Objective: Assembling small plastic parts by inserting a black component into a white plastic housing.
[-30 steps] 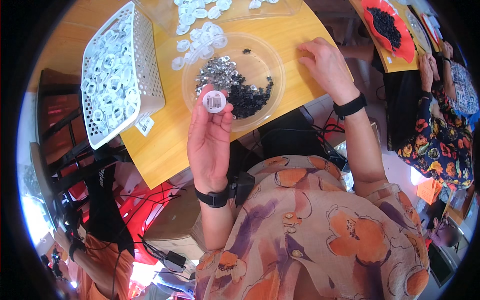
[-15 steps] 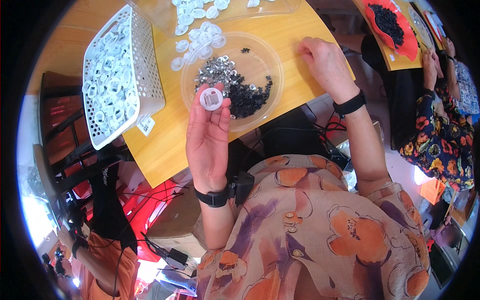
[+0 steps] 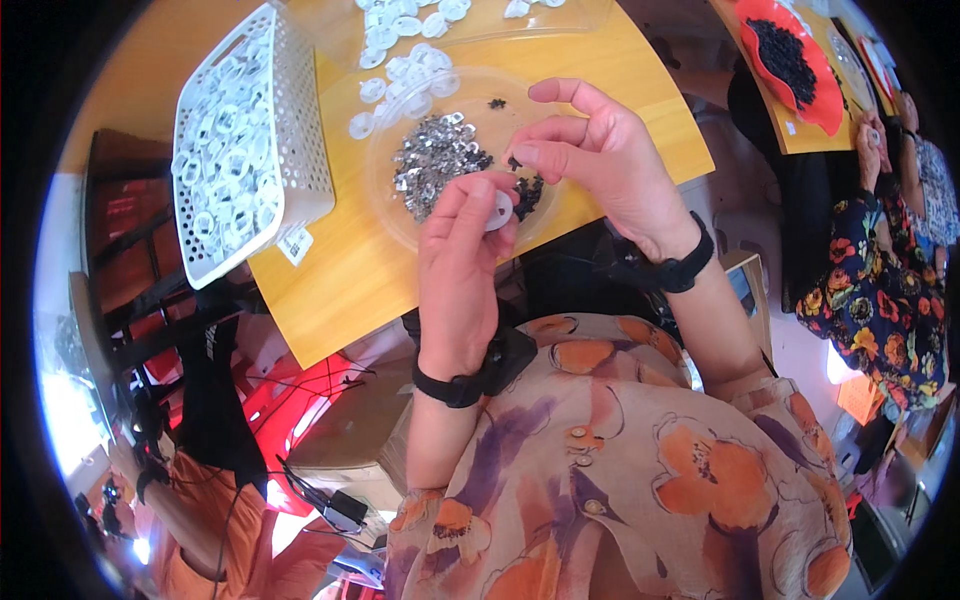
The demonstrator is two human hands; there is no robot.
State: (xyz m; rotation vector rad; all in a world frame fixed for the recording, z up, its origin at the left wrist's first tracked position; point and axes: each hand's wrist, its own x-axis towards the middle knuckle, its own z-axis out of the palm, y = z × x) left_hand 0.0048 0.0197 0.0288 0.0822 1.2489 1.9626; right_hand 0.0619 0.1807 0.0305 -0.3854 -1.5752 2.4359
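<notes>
My left hand (image 3: 462,265) is closed around a white round plastic disc (image 3: 501,212), held tilted at its fingertips over the near side of a clear round bowl (image 3: 478,92). Just to its right, my right hand (image 3: 610,160) pinches a tiny black part (image 3: 514,162) between thumb and forefinger, close above the disc. The bowl holds a heap of small silver metal parts (image 3: 432,160) on its left and small black parts (image 3: 530,192) on its right, partly hidden by my hands. A single black part (image 3: 497,103) lies near the bowl's far wall.
A white perforated basket (image 3: 305,165) full of clear-white round pieces stands at left. Loose round pieces (image 3: 420,75) lie behind the bowl, near a clear tray (image 3: 540,38). At right, a co-worker's hands (image 3: 872,150) are near a red dish (image 3: 822,105) of black parts. Another person (image 3: 190,520) sits lower left.
My right hand has come left from the table's right side to the disc, now pinching a black part. My left hand has moved right and turned, tilting the disc.
</notes>
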